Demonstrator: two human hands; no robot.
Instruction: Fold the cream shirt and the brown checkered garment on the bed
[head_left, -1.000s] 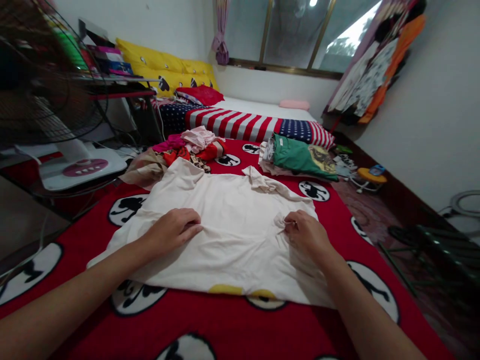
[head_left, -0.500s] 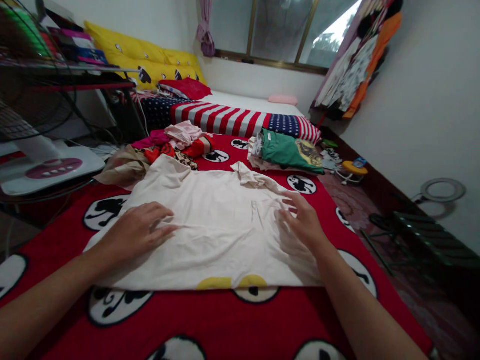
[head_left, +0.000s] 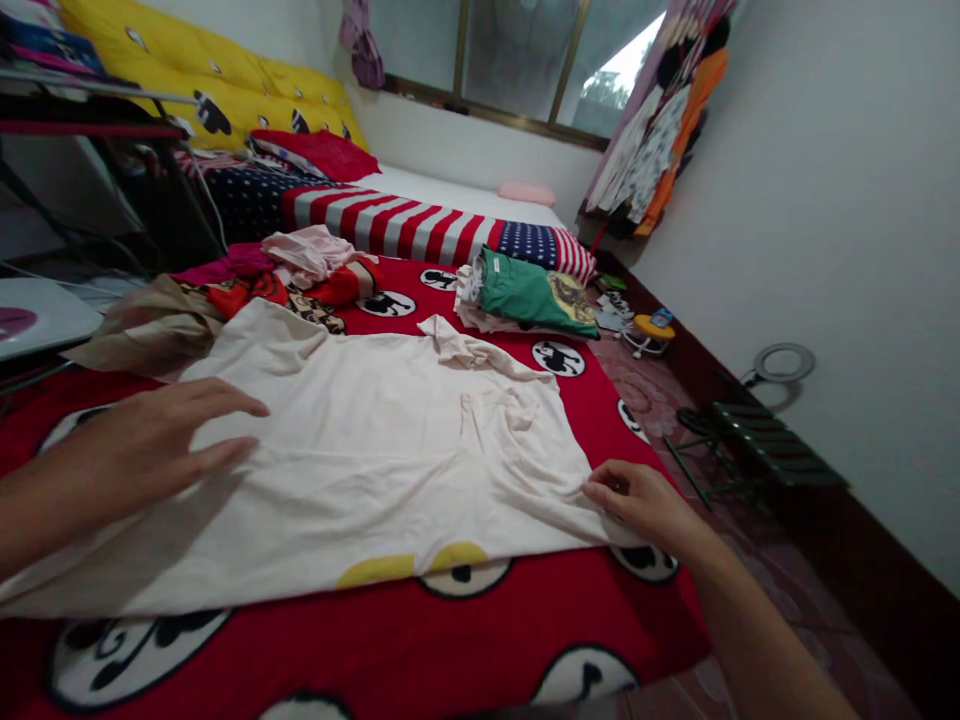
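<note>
A white shirt lies spread across the middle of the frame on a red blanket, its yellow print showing at the lower edge. The left hand is over its left part, thumb and fingers well apart with nothing between them; whether the fingertips touch the cloth, I cannot tell. The right hand is at the shirt's right edge, thumb and fingertips together, seemingly pinching the cloth there. By the look of it, the shirt is laid out but only partly smoothed: creases run across its front, and the part towards the top centre is bunched. No finished fold shows in it. Near the upper centre right, a stack of clothes with a green piece on top looks folded, while the heap of clothes at upper left is loose and crumpled.
</note>
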